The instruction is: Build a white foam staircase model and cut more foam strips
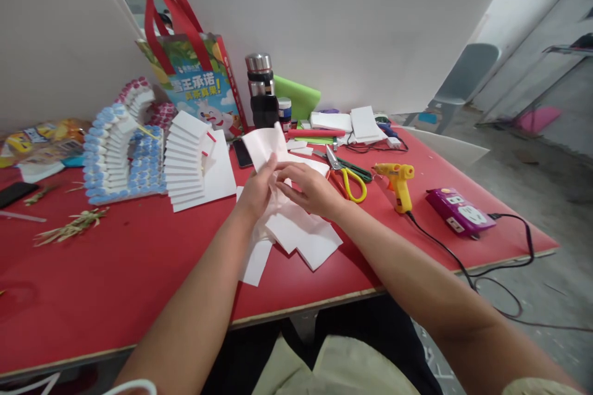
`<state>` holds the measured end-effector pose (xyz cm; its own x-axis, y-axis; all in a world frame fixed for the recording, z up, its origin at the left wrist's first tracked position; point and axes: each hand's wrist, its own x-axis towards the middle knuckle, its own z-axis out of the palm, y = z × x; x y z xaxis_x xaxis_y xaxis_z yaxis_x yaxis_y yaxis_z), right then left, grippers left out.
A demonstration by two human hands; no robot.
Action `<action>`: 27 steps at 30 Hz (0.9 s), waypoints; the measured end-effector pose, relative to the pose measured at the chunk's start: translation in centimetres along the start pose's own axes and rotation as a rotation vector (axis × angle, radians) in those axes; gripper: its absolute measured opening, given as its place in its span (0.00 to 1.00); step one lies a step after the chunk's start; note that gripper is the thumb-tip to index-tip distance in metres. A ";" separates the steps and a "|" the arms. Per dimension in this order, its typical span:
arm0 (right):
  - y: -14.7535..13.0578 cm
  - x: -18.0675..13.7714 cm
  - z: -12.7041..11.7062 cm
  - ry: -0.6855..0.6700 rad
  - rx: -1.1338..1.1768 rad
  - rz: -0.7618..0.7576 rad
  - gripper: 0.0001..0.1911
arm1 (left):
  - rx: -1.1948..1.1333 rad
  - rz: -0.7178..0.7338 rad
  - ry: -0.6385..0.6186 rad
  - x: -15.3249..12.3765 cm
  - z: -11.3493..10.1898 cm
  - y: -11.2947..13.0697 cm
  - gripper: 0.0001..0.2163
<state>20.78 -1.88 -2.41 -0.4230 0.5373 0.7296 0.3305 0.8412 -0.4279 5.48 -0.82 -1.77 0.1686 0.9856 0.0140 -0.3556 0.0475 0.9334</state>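
Observation:
My left hand [258,190] and my right hand [311,188] meet over the middle of the red table [115,271]. Both pinch a white paper sheet [266,145] that stands up and curls back from my fingers. Under my hands lie several white paper pieces [301,234], some overlapping near the table's front edge. Yellow-handled scissors [345,176] lie just right of my right hand.
A yellow glue gun [399,182] and a purple power strip [458,212] with black cables sit at the right. A stepped white and blue model [125,154], a red-handled bag [199,74], a steel flask [260,89] and white boards stand behind. Dried stems [71,227] lie at the left.

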 end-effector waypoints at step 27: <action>3.7 -1.2 -4.2 0.208 0.937 0.878 0.18 | 0.054 -0.058 0.088 0.7 -2.1 0.0 0.17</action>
<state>26.03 0.35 -2.69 -0.2011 0.9783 0.0498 -0.3187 -0.0172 -0.9477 3.71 0.17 -2.54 0.1055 0.9920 -0.0700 -0.2970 0.0986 0.9498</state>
